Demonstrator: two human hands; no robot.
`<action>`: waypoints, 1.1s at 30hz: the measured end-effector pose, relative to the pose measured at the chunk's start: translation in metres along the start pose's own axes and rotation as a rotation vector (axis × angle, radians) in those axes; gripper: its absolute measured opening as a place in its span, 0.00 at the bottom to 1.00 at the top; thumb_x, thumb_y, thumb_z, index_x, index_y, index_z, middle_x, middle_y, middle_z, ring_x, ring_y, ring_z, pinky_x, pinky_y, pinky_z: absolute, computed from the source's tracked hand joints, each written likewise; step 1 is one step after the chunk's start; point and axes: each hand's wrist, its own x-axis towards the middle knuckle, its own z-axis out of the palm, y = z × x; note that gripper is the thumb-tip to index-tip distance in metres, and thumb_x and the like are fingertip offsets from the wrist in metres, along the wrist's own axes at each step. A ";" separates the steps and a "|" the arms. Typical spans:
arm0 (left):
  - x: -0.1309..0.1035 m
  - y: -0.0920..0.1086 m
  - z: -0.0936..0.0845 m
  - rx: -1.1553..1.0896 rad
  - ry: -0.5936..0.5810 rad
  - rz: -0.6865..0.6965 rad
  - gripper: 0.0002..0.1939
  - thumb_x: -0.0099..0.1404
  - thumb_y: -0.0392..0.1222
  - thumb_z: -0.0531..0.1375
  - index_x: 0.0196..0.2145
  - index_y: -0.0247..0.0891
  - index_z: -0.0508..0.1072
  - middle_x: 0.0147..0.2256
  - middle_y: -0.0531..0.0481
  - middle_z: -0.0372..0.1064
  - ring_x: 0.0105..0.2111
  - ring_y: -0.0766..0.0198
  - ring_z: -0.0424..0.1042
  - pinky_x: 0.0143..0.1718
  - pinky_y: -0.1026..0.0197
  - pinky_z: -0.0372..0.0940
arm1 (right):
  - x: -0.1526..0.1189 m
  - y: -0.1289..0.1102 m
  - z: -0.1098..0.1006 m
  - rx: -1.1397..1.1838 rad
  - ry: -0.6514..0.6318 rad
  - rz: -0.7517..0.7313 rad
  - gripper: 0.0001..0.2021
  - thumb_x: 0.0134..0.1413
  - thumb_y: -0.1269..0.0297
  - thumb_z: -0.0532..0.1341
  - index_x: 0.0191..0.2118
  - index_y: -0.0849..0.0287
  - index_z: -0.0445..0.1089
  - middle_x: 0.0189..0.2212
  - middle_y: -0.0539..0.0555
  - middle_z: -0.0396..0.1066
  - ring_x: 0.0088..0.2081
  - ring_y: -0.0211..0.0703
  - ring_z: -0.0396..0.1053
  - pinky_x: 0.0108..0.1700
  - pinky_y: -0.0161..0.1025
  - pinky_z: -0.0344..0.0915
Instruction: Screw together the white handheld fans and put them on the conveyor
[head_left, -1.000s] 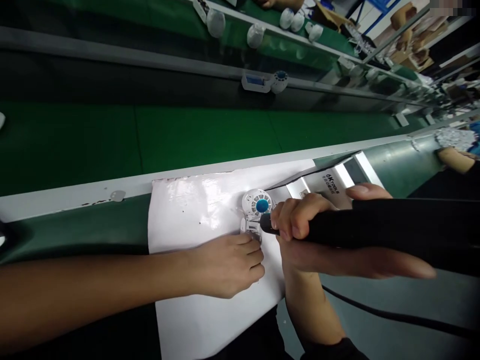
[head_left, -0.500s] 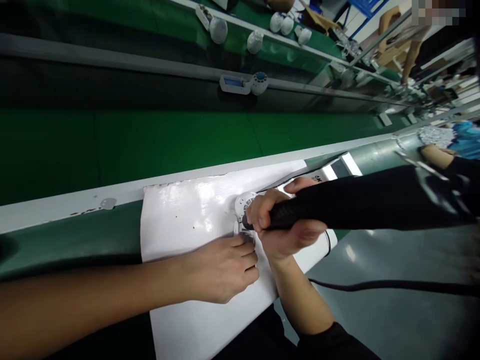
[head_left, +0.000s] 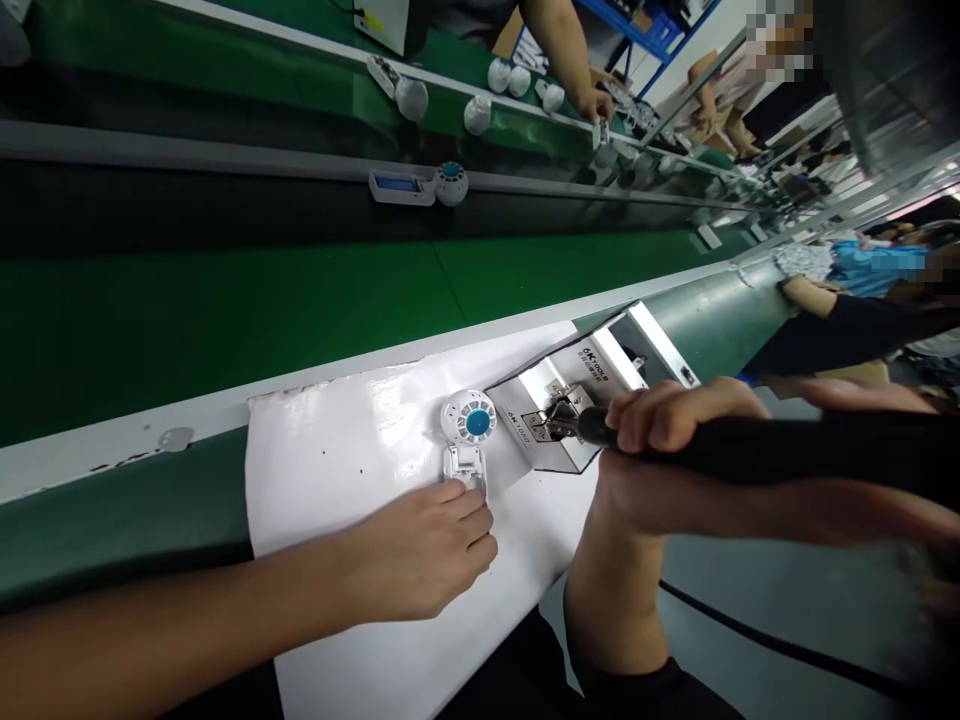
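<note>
My left hand [head_left: 427,550] is closed on the lower part of a small white device [head_left: 451,420], which lies on a white sheet [head_left: 330,450]. The device has a round head with a blue disc in it; its handle is partly hidden by my fingers. My right hand [head_left: 667,425] is wrapped round a thick black electric screwdriver [head_left: 810,450] held nearly level. Its nose points left, with the tip at the metal pick-up part of a screw feeder [head_left: 600,365]. Whether a screw sits on the tip is too small to tell.
Beyond the sheet runs a green conveyor belt [head_left: 225,320] behind a pale rail [head_left: 360,360]. Another white device [head_left: 405,188] rests on a farther ledge. A black cable [head_left: 780,635] hangs at lower right. Across the line, a co-worker's hand [head_left: 596,103] touches a white part.
My right hand has carried the screwdriver from the device rightward to the screw feeder, uncovering the blue disc. My left hand keeps its hold on the device. The view has shifted somewhat.
</note>
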 end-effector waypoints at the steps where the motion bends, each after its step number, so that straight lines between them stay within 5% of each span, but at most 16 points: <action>1: 0.000 0.000 0.000 -0.002 0.005 -0.008 0.10 0.79 0.39 0.61 0.36 0.38 0.73 0.36 0.48 0.73 0.38 0.57 0.69 0.43 0.53 0.60 | 0.003 0.002 -0.001 -0.011 0.012 0.006 0.23 0.64 0.32 0.62 0.46 0.47 0.66 0.18 0.38 0.61 0.13 0.37 0.53 0.15 0.37 0.57; 5: 0.000 0.000 0.002 -0.001 0.004 -0.011 0.10 0.78 0.40 0.62 0.36 0.38 0.73 0.36 0.48 0.73 0.38 0.56 0.70 0.43 0.53 0.61 | -0.001 0.006 0.002 0.030 -0.002 0.071 0.24 0.64 0.33 0.64 0.47 0.49 0.67 0.17 0.38 0.62 0.13 0.37 0.54 0.15 0.37 0.58; 12: 0.001 -0.002 -0.002 0.002 -0.008 0.009 0.08 0.78 0.41 0.62 0.38 0.38 0.75 0.37 0.47 0.75 0.41 0.54 0.71 0.45 0.52 0.61 | -0.030 -0.001 0.014 0.296 -0.266 0.287 0.26 0.64 0.29 0.62 0.52 0.45 0.69 0.18 0.38 0.65 0.11 0.38 0.55 0.13 0.37 0.59; 28: 0.003 -0.002 -0.006 0.039 -0.031 0.040 0.09 0.79 0.42 0.61 0.39 0.37 0.75 0.38 0.46 0.73 0.39 0.55 0.70 0.45 0.51 0.61 | -0.055 0.033 0.026 0.402 -0.201 0.434 0.25 0.60 0.32 0.68 0.45 0.47 0.65 0.17 0.38 0.63 0.14 0.35 0.52 0.18 0.34 0.59; 33: 0.005 -0.001 -0.015 0.119 -0.133 0.064 0.12 0.81 0.45 0.58 0.40 0.38 0.77 0.40 0.45 0.74 0.40 0.55 0.71 0.46 0.52 0.62 | -0.059 0.035 0.025 0.423 -0.150 0.515 0.25 0.57 0.34 0.70 0.44 0.48 0.67 0.17 0.40 0.62 0.15 0.35 0.54 0.19 0.34 0.59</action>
